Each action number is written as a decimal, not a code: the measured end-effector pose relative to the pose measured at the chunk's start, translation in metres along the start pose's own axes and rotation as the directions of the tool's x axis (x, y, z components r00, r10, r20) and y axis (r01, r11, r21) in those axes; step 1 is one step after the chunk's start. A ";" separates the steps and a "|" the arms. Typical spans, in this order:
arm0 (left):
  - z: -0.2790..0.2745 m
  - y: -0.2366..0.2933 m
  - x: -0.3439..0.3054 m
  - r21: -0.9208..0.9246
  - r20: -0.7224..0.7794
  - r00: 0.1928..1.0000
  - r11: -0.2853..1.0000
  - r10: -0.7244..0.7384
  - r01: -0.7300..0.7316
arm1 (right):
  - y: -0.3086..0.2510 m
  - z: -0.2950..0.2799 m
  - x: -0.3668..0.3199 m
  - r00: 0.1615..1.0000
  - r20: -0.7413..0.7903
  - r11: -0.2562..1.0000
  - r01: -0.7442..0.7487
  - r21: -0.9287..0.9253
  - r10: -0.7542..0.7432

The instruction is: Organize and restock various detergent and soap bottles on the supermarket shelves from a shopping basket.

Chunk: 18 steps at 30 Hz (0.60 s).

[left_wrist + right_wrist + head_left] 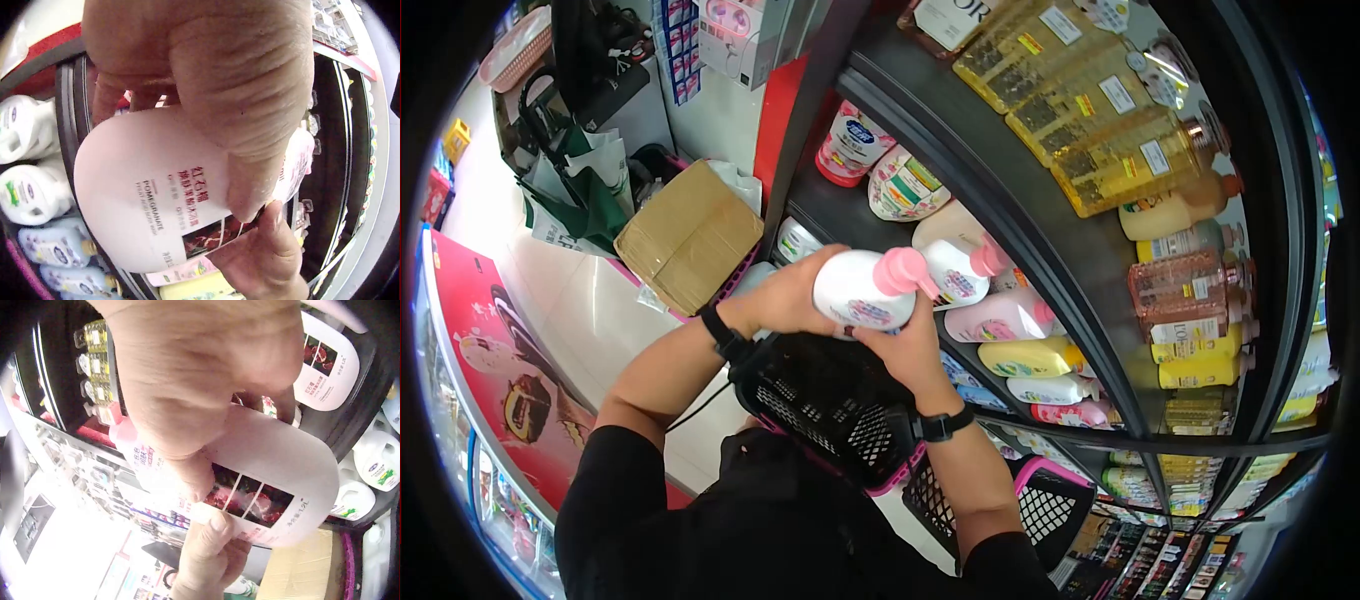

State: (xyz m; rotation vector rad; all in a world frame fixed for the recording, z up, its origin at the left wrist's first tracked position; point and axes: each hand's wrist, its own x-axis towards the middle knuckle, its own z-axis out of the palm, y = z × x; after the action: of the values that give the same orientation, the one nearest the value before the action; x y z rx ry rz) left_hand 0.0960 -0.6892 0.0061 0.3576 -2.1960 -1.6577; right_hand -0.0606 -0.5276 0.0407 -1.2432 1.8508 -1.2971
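Note:
Both hands hold a white pump bottle of body wash (865,290) with a pink pump head, tilted in front of the shelf. My left hand (785,295) grips its side toward the base, and my right hand (910,345) holds it nearer the pump. The left wrist view shows the pale bottle (137,181) with a pomegranate label and the thumbs close together at the label's edge. In the right wrist view, the same label with dark pomegranate pictures (253,503) shows below my right hand (206,375). Another white bottle with a pink pump (955,275) is right behind it.
A black basket with a pink rim (830,420) hangs between the forearms, and another black basket (1050,500) is at lower right. Shelves carry several bottles, such as a yellow one (1025,357). A cardboard box (690,235) sits at the left, near a red-panelled case (495,350).

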 end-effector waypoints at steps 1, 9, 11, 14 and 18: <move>-0.005 -0.012 0.009 -0.021 -0.006 1.000 1.000 0.020 -0.020 | 0.006 0.003 0.014 0.999 0.014 0.999 0.039 -0.032 -0.039; -0.047 -0.025 0.078 0.176 0.089 0.996 0.984 0.003 -0.019 | 0.022 0.024 0.069 0.982 -0.174 0.950 0.016 -0.313 -0.074; -0.047 -0.037 0.090 0.074 0.099 0.995 0.997 -0.004 -0.003 | 0.033 0.026 0.074 0.969 -0.221 0.955 0.044 -0.295 -0.113; -0.049 -0.052 0.109 -0.052 0.135 0.989 0.996 -0.058 0.065 | 0.035 0.026 0.080 0.965 -0.234 0.969 0.060 -0.238 -0.118; -0.044 -0.076 0.130 -0.178 0.193 0.981 0.982 -0.022 0.057 | 0.033 0.030 0.037 0.980 -0.189 0.995 -0.071 -0.070 0.056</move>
State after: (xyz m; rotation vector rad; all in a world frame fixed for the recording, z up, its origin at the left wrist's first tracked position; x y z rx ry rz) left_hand -0.0039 -0.8023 -0.0390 0.2001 -2.1564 -1.9711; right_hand -0.0639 -0.5702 0.0017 -1.1227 2.0718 -1.3602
